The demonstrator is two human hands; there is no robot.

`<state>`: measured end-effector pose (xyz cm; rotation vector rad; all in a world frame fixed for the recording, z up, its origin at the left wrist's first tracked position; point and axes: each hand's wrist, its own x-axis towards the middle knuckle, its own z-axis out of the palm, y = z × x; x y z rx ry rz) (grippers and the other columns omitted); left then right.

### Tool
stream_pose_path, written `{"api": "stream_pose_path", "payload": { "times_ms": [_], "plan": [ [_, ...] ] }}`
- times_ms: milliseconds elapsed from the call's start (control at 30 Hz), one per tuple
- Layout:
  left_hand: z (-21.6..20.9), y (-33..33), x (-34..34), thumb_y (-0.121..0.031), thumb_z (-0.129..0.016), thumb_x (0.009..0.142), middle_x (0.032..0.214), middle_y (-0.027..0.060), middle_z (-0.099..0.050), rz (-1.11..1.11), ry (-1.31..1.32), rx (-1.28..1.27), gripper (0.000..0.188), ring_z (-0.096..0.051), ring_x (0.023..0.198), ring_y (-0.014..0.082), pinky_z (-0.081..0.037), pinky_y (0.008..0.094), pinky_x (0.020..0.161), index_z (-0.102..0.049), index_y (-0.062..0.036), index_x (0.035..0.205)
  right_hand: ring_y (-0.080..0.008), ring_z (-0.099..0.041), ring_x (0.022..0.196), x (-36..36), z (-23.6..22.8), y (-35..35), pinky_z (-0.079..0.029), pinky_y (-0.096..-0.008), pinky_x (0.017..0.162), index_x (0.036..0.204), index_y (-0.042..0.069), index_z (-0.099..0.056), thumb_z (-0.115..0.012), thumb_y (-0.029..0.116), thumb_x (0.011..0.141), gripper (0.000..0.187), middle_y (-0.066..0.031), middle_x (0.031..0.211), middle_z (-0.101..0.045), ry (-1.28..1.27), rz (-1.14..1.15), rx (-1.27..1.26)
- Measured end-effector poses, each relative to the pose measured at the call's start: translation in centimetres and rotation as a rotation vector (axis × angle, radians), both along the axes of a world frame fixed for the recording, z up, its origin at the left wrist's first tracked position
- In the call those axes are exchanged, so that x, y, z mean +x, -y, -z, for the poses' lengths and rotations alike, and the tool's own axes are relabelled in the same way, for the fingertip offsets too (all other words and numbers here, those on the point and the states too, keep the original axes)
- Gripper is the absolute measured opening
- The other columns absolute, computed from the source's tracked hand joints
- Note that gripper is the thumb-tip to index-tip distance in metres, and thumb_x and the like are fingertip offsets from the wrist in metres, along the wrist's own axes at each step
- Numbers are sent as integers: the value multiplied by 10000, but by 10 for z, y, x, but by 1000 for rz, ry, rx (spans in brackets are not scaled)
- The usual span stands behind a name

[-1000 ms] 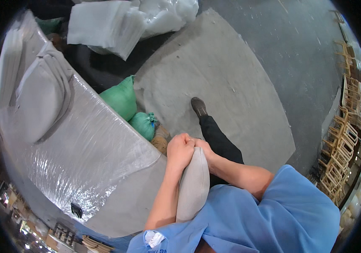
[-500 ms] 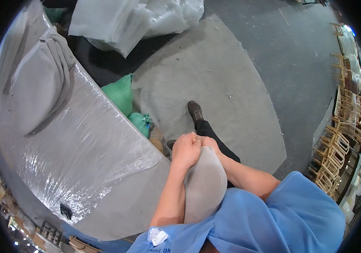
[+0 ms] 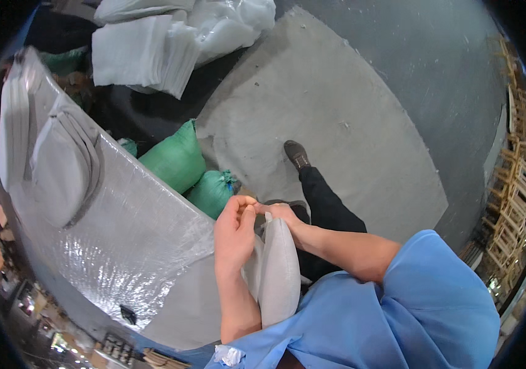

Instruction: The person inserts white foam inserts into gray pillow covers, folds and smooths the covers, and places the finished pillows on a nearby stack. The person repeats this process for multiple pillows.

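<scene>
A light grey padded cushion [image 3: 280, 270] stands on edge between my forearms, its near end against my blue shirt. At its far tip, my left hand [image 3: 235, 230] is closed in a pinch, thumb against fingers; whatever is between them is too small to make out. Close beside it, my right hand [image 3: 282, 214] is closed at the cushion's tip, where a small pale tab sticks up. Its fingertips are partly hidden.
To the left is a plastic-wrapped table [image 3: 146, 246] bearing a stack of grey cushion pieces [image 3: 60, 166]. Green sacks [image 3: 177, 157] lie beside it. White foam sheets [image 3: 130, 52] are at the far left, a grey mat [image 3: 330, 111] underfoot, and wooden chair frames [image 3: 512, 209] along the right.
My hands have come slightly apart and shifted left, the left one into a pinch. The cushion has turned more edge-on and moved a little left. The view has shifted.
</scene>
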<state>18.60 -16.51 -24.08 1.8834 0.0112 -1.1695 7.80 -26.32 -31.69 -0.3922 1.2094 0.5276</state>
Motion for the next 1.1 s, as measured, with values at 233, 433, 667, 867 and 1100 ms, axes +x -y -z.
{"api": "stream_pose_path", "payload": {
  "times_ms": [233, 433, 667, 867, 1100],
  "plan": [
    [-67, -12, -7, -112, -527, 1104, 1054, 88, -728, -42, -119, -76, 208, -680, 981, 159, -549, 325, 902, -681, 21, 1146, -140, -611, 724, -42, 24, 12, -495, -310, 703, 945, 51, -668, -563, 342, 1106, 349, -35, 823, -670, 176, 237, -546],
    [-84, -44, -59, -119, -531, 1105, 1172, 119, -747, -205, -151, -75, 233, -677, 1051, 160, -528, 317, 954, -702, 30, 1157, -144, -634, 920, -47, -59, 26, -497, -323, 900, 1015, 25, -667, -469, 386, 1138, 430, -73, 941, -697, 608, 104, -663],
    [-51, -59, -93, -165, -602, 1074, 1179, 83, -731, -120, 162, -64, 252, -660, 1076, 162, -507, 307, 972, -671, 31, 1216, -204, -615, 780, -44, -35, 18, -502, -347, 797, 821, 42, -632, -416, 545, 1117, 622, -106, 779, -660, 548, 127, -318],
    [-20, -144, -110, -303, -721, 998, 1088, 102, -711, -19, 474, 163, 460, -657, 949, 198, -515, 325, 904, -609, 13, 1312, -265, -600, 705, -28, -73, 8, -499, -390, 774, 652, 102, -528, -405, 538, 1117, 649, -125, 613, -597, 650, 175, -175],
    [-33, -195, -150, -264, -712, 978, 885, 152, -687, -309, 399, 145, 287, -640, 818, 294, -503, 386, 762, -684, 5, 1074, -210, -630, 748, -2, -87, -12, -522, -372, 810, 795, 83, -629, -525, 462, 1098, 496, -76, 698, -630, 712, -155, -216]
  ]
}}
